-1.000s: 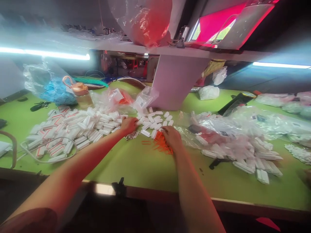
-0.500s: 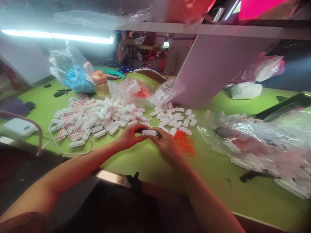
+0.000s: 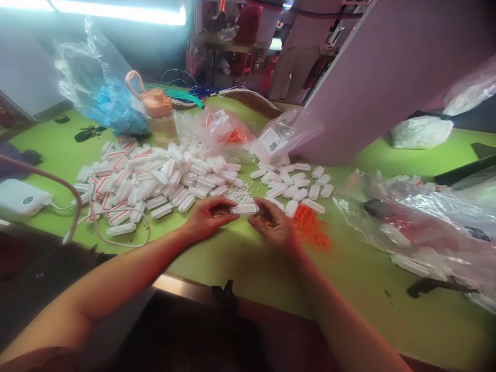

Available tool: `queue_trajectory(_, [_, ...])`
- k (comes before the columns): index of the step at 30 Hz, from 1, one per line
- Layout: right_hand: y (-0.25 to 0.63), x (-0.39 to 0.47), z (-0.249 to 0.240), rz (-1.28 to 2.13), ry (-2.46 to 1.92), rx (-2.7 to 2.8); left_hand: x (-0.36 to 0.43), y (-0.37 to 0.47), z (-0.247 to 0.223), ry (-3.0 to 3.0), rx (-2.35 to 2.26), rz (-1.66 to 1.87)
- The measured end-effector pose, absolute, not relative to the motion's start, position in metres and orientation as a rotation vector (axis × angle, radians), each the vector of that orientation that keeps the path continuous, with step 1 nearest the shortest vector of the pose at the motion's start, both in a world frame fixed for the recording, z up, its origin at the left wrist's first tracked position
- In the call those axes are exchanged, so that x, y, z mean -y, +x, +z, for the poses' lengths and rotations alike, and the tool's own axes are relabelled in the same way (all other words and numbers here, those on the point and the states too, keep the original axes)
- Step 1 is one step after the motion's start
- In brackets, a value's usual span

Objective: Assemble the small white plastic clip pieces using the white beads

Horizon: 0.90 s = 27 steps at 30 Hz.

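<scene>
Level above the green table (image 3: 217, 258), a small oblong white plastic connector housing (image 3: 244, 208) is held between my two hands. My left hand (image 3: 205, 219) pinches its left end between thumb and fingers. The fingertips of my right hand (image 3: 274, 225) close around the right end, with the thumb below. Right behind the part lies a scatter of tiny white pieces (image 3: 238, 194). Thin orange plastic strips (image 3: 312, 227) are heaped just beyond my right hand. A large pile of similar white housings (image 3: 155, 178) spreads at left, and a smaller group (image 3: 290, 182) at back right.
A bottle with an orange lid (image 3: 158, 116), a blue-filled clear bag (image 3: 116, 108) and labelled bags (image 3: 271, 142) stand behind. At left are a white power bank (image 3: 23, 197) with a cable and keys (image 3: 91, 133). Clear bags (image 3: 426, 222) cover the right side. A slanted panel (image 3: 368, 82) rises behind.
The view has tilted down and shifted a little. The housing has turned from its gridded face to a smoother side, and my right fingers have shifted to its right end.
</scene>
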State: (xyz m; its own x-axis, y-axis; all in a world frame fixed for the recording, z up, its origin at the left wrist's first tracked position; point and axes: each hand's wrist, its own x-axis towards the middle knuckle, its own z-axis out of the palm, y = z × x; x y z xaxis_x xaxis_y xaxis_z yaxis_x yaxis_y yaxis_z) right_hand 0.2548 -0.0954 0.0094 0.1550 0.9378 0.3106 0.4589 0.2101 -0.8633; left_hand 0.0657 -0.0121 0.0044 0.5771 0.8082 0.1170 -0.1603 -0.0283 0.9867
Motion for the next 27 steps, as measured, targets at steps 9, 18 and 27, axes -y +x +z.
queue_trajectory(9, [0.251, 0.098, 0.017, 0.611, -1.351, 1.45, 0.016, 0.064, 0.002, 1.499, -0.491, 0.933])
queue_trajectory(18, [0.25, 0.102, 0.022, 0.489, -1.335, 1.527, 0.016, 0.064, -0.001, 1.563, -0.448, 0.964])
queue_trajectory(27, [0.248, 0.099, 0.018, 0.584, -1.374, 1.767, 0.013, 0.061, 0.009, 1.595, -0.433, 0.863])
